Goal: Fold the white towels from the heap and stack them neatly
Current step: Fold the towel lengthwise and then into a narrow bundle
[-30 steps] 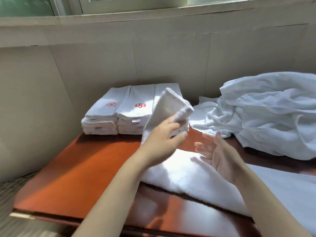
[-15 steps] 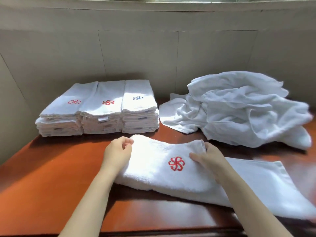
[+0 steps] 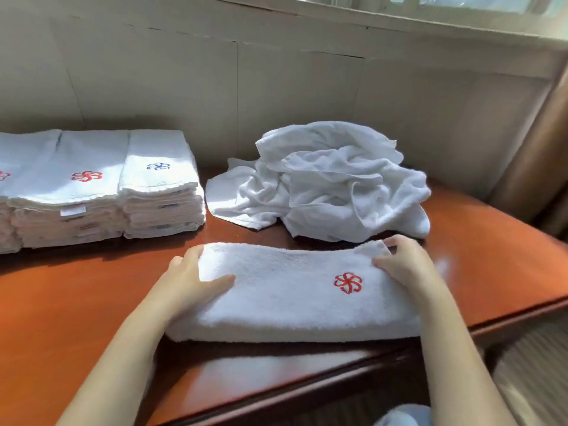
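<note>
A white towel [image 3: 285, 290], folded into a thick oblong with a red flower emblem on top, lies near the front edge of the wooden table [image 3: 76, 302]. My left hand [image 3: 190, 281] grips its left end, thumb on top. My right hand [image 3: 405, 262] holds its far right corner with curled fingers. Behind it sits the crumpled heap of white towels [image 3: 338, 182]. At the back left stand neat stacks of folded towels [image 3: 159, 192], side by side, the nearest one topped by a blue emblem.
A beige panelled wall [image 3: 276, 103] runs right behind the stacks and heap. The table's front edge [image 3: 338, 379] is close below the towel, and its right edge [image 3: 522, 309] drops off beside my right hand. A brown curtain [image 3: 534, 149] hangs at far right.
My left hand brought the raised towel end down onto the table. The long strip trailing to the right is gone; the towel is now a shorter, thicker bundle held at both ends.
</note>
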`<state>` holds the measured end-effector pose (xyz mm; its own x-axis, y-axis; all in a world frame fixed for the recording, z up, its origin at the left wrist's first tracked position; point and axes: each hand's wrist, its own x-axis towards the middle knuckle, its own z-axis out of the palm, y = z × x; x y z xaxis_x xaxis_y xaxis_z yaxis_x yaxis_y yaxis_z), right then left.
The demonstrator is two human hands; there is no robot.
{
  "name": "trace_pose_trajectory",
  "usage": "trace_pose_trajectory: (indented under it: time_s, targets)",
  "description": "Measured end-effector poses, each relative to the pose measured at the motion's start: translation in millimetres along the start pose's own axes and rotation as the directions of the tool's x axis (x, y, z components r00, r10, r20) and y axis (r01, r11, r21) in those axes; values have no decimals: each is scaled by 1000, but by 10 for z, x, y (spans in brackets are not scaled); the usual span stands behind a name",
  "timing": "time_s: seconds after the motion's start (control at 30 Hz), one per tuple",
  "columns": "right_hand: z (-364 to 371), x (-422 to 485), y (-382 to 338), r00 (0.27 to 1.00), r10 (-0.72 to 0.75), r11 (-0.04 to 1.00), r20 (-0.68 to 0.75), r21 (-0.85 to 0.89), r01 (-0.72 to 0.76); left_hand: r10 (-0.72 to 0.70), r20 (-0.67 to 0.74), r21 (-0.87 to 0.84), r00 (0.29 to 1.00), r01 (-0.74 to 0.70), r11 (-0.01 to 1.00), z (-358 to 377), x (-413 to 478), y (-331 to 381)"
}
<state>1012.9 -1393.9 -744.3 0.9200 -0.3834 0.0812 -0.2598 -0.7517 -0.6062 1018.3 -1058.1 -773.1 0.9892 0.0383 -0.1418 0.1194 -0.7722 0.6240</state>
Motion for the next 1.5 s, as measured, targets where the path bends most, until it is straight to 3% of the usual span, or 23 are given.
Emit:
trace_pose_trajectory:
  time_s: [0.03,0.1,0.2,0.33,0.47,0.53,0.6,0.67,0.77,0.83,0.87,0.93,0.97,1.03,1.1,1.17,1.2,1.23,1.3,1.37,1.5]
  targets:
    - [15,3,84,1000,20,997,15,-81,-18,-15,-10,34,1000,15,999,59,2,67]
    - [40,24,203,999,26,997,31,-77,-23,-48,-52,82,997,53,995,172,-9,193]
    - [17,36,291,998,53,995,46,82,-56,-82,-115,129,990,96,987,291,-26,333]
    - [-133,51,428,950,204,874,235,394,-285,-103,-146,173,984,128,976,370,-13,449]
    - [-151,48,551,953,220,850,207,439,-291,-75,-147,213,986,105,971,450,8,519]
    - [-93,38,561,983,174,917,62,353,-185,-78,-140,215,987,107,971,444,23,508]
    - [-52,44,559,995,71,996,-68,53,-68,-98,-120,196,988,120,973,395,38,477]
    - [-26,42,559,995,61,974,-74,-212,-75,-145,-97,146,985,159,976,321,68,432]
    - [8,67,604,992,125,937,-33,-325,-129,-205,-34,113,978,207,972,214,101,359]
    - [31,68,622,990,131,945,-52,-294,-140,-196,69,1,978,197,980,135,104,289]
    - [41,52,617,987,136,949,-82,-276,-154,-178,163,-135,970,201,970,87,86,249]
    - [65,13,595,978,111,945,-177,-285,-159,-87,379,-405,921,249,880,-17,9,177]
    - [82,-2,577,970,64,943,-233,-304,-136,-20,452,-460,892,252,851,-53,-39,154]
    - [110,-20,485,938,-80,963,-338,-270,-15,48,491,-483,870,226,846,-80,-61,113]
    - [147,-18,288,904,-245,967,-351,-160,200,40,372,-560,927,190,807,-36,-1,120]
    - [259,-5,87,890,-396,916,-225,-165,366,-154,53,-702,987,146,697,55,124,121]
    - [333,-6,5,904,-415,897,-105,-213,387,-280,-88,-795,956,102,598,82,170,127]
    - [405,-7,-58,925,-377,885,42,-279,373,-366,-144,-882,919,49,468,105,193,137]
    - [489,-6,-102,928,-246,863,280,-372,341,-404,-104,-964,909,8,267,178,180,162]
    - [426,1,-92,914,-197,886,354,-335,321,-330,-63,-947,942,48,317,275,77,228]
    - [139,-4,-41,858,-143,926,494,-238,292,-85,-16,-779,996,41,625,535,-89,451]
